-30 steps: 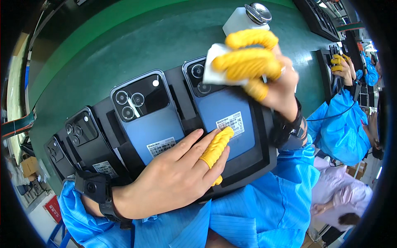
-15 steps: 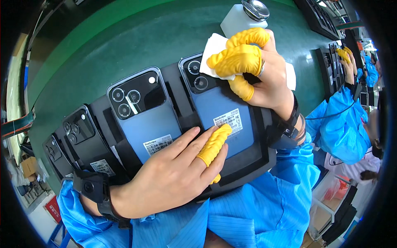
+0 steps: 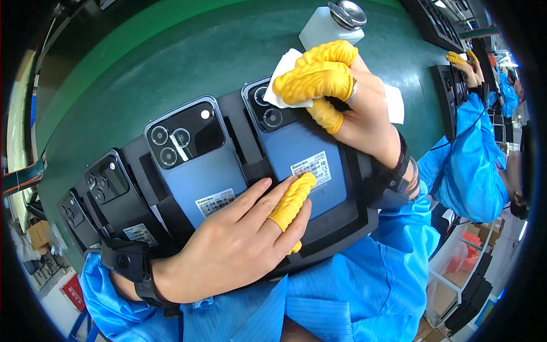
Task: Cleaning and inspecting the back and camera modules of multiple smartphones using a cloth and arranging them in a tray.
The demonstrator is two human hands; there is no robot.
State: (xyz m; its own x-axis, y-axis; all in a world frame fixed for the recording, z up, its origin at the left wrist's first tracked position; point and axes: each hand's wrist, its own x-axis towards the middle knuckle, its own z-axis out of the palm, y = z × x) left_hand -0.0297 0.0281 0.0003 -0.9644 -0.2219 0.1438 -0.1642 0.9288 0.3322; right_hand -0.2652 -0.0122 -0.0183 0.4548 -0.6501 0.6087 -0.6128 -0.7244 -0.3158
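While a blue smartphone [image 3: 302, 157] lies face down in a black tray [image 3: 336, 228] on the green table [image 3: 171, 62], the right hand [image 3: 347, 97], closed around a white wipe [image 3: 285, 71], presses it on the phone's camera block. The left hand [image 3: 239, 245] rests open across the tray's near edge, its yellow-cotted finger [image 3: 290, 202] touching the phone. A second blue phone [image 3: 196, 157] lies alongside, a white dispenser bottle [image 3: 330, 25] beyond
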